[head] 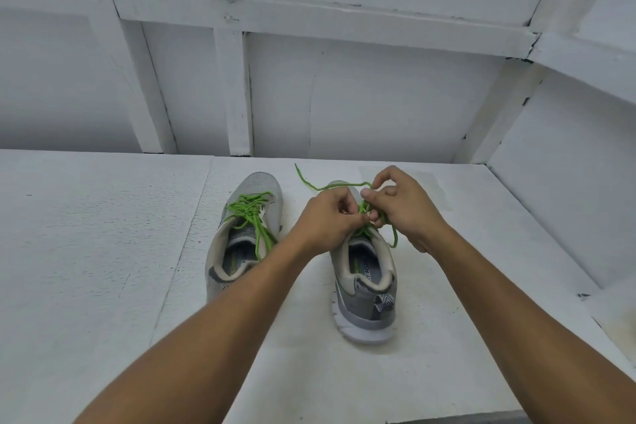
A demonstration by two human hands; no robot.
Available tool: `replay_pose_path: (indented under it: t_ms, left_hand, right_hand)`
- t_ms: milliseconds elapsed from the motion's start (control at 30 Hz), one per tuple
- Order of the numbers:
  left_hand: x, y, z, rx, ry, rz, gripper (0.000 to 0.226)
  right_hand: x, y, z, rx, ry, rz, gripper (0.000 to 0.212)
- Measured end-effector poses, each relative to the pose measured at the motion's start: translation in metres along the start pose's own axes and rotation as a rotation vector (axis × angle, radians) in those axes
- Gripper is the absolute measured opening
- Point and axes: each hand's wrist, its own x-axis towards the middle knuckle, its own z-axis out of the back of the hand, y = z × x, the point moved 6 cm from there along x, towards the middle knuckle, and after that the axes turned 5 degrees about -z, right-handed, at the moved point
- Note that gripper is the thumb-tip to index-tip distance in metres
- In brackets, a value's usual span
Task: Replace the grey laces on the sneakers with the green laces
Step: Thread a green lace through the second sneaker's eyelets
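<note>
Fingers [345, 209] of the left hand [325, 222] pinch the green lace [330, 186] just right of the left sneaker [242, 253], which is laced green, its insole print [241, 263] partly reading "FO". The right hand [404, 208] pinches the same lace over the right sneaker [366, 289] on the bench [103, 251].

The right sneaker [364, 289] lies under the left hand [323, 220] and right hand [406, 206], its lace [330, 186] between them. The left sneaker [260, 182] stands left of them, both on the table [86, 251].

Grey sneakers [364, 282], green laces [253, 213], white table [86, 234].
</note>
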Motion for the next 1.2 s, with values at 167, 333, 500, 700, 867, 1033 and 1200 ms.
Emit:
replay_pose_path:
  t_ms: [167, 333, 500, 700, 867, 1033, 1200]
  left_hand:
    - [-0.002, 0.002, 0.002, 0.029, -0.031, -0.074, 0.021]
    - [-0.003, -0.007, 0.004, 0.135, -0.036, -0.144, 0.015]
    - [-0.002, -0.002, 0.002, 0.088, 0.020, -0.120, 0.023]
    - [-0.003, 0.004, -0.001, -0.135, 0.045, 0.003, 0.021]
    - [-0.006, 0.005, 0.003, -0.259, 0.043, 0.096, 0.019]
    - [-0.001, 0.012, 0.015, -0.184, -0.048, 0.261, 0.016]
    - [0.008, 0.026, 0.033, -0.029, -0.140, 0.356, 0.011]
  right_hand:
    - [-0.009, 0.005, 0.006, -0.188, 0.005, 0.006, 0.012]
    - [-0.015, 0.005, 0.008, -0.444, 0.193, -0.068, 0.008]
    - [-0.014, -0.008, -0.003, -0.179, 0.268, -0.158, 0.008]
    - [-0.017, -0.004, 0.003, -0.080, 0.020, 0.058, 0.022]
    - [-0.020, -0.003, 0.006, 0.012, 0.059, 0.255, 0.020]
    - [-0.026, -0.014, 0.011, 0.128, 0.083, 0.226, 0.017]
    - [-0.033, -0.028, 0.019, 0.027, 0.113, 0.196, 0.016]
